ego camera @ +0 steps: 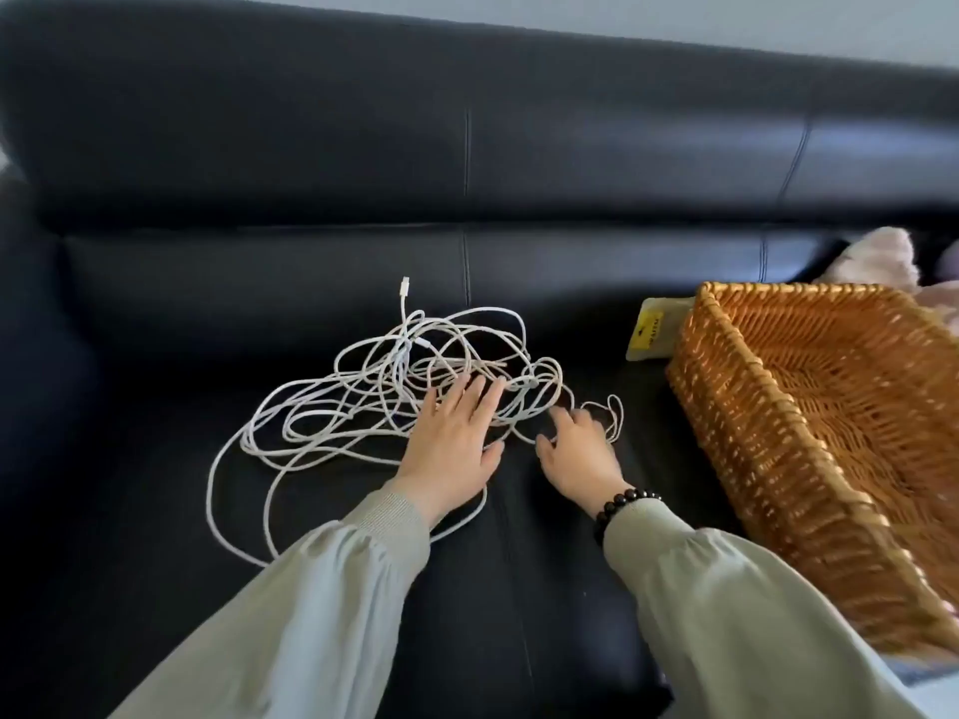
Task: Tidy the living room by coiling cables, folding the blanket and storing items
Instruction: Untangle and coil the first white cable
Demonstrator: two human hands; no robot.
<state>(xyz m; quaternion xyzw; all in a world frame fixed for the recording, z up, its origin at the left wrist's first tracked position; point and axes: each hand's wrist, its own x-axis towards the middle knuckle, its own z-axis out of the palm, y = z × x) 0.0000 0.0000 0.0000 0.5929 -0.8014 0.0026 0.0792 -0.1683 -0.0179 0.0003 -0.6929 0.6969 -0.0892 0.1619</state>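
Head view: a person leans over a black sofa (311, 173) with both arms stretched forward.
Cables (363, 402): a loose white tangle on the seat, under and to the left of the left hand, with long loops trailing back beneath the left sleeve (332, 589).
Plug (405, 290): a white cable end, lying straight beyond the tangle, past the left hand's fingertips.
Left hand (456, 438): palm down, fingers straight and spread, resting on the right part of the tangle, thumb out toward the right hand.
Right hand (576, 454): just right of the left hand, apart from it, fingers bent with tips down at a strand and a small loop; whether it pinches the strand I cannot tell.
Bracelet (622, 503): dark beads on the right wrist, against the sleeve cuff.
Basket (752, 433): orange wicker, rectangular, on the seat to the right of the right hand, near it but not touching.
Packet (651, 329): pale with a yellow label, beyond the right hand, against the basket's far left corner.
Pink cloth (882, 256): fluffy, behind the basket, well away from both hands.
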